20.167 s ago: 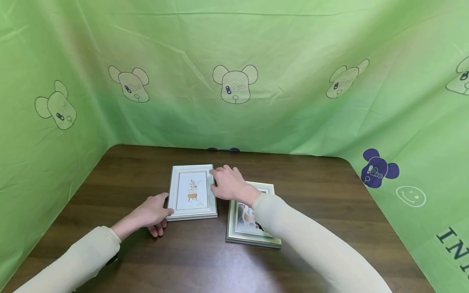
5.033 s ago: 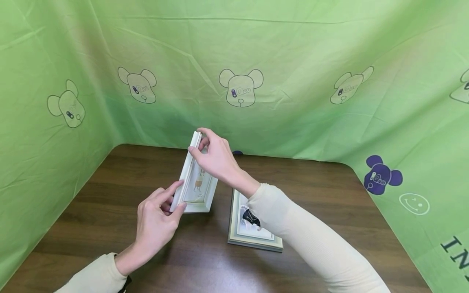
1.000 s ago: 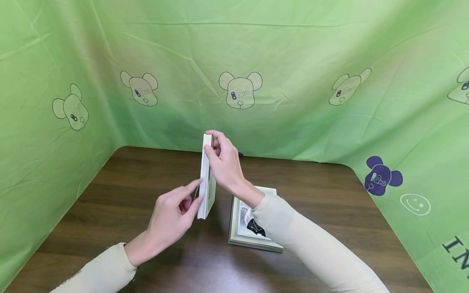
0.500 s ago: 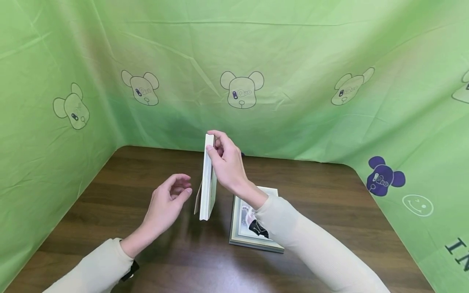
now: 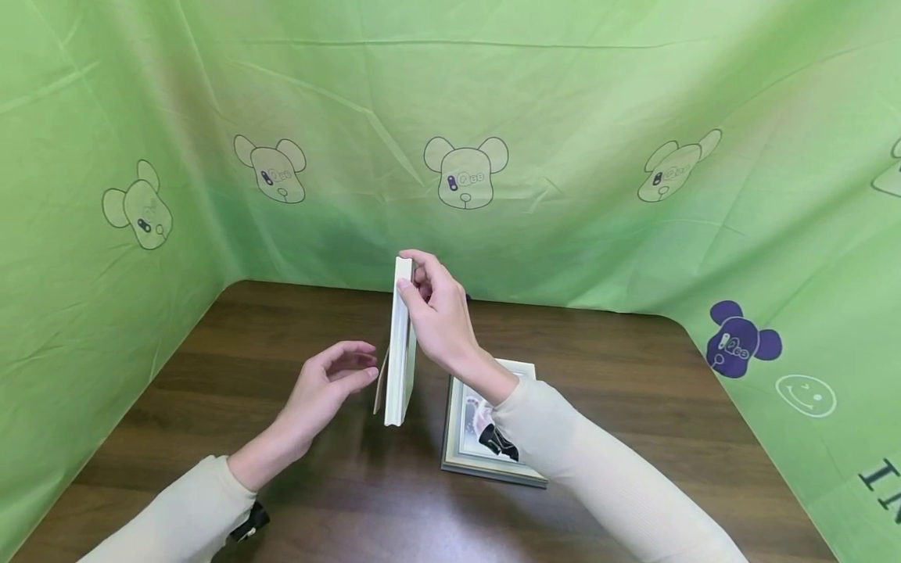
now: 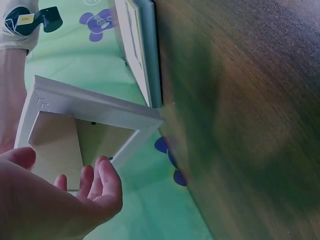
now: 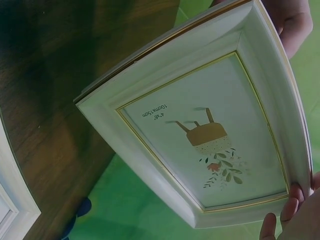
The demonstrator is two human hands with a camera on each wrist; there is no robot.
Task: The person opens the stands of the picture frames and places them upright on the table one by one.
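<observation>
A white picture frame (image 5: 399,360) is held upright and edge-on to the head view by my right hand (image 5: 439,313), thumb and fingers gripping its upper part. A potted-plant picture (image 7: 205,145) fills its front in the right wrist view. On its back, the tan stand (image 5: 380,391) sticks out slightly at the left. My left hand (image 5: 320,399) is just left of this stand, fingers loosely bent and holding nothing; whether a fingertip touches the stand I cannot tell. The left wrist view shows the frame's brown backing (image 6: 107,137) behind those fingers.
A second, pale framed picture (image 5: 461,438) lies face up on the brown wooden table (image 5: 619,407), partly covered by my right forearm. Green printed cloth (image 5: 549,242) hangs behind the table and along both sides.
The frame lay flat at first, then was raised and turned edge-on. My left hand has let go of its edge, drawn back left, then come slightly right towards the stand.
</observation>
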